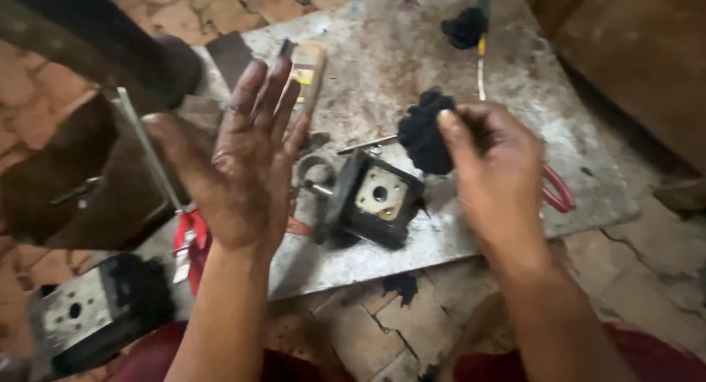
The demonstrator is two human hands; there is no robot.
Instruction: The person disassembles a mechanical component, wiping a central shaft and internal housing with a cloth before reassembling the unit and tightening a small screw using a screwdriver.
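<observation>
right hand (493,180) fingers clamped on black rag (425,139) | left hand (243,161) fingers spread, empty | metal block (373,198) just below rag, nearer right hand

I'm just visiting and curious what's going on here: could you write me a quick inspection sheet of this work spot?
Surface: stained grey metal sheet on a cracked tile floor.
Job's things: dark rag wad; square metal block with a centre hole.
Clutter: metal ring, red-handled tool, second rag wad, another block.
Grips: left hand open, greasy, empty; right hand pinching the rag wad.
Cables: nothing seen.
Surroundings: brown wooden object, top right.
</observation>
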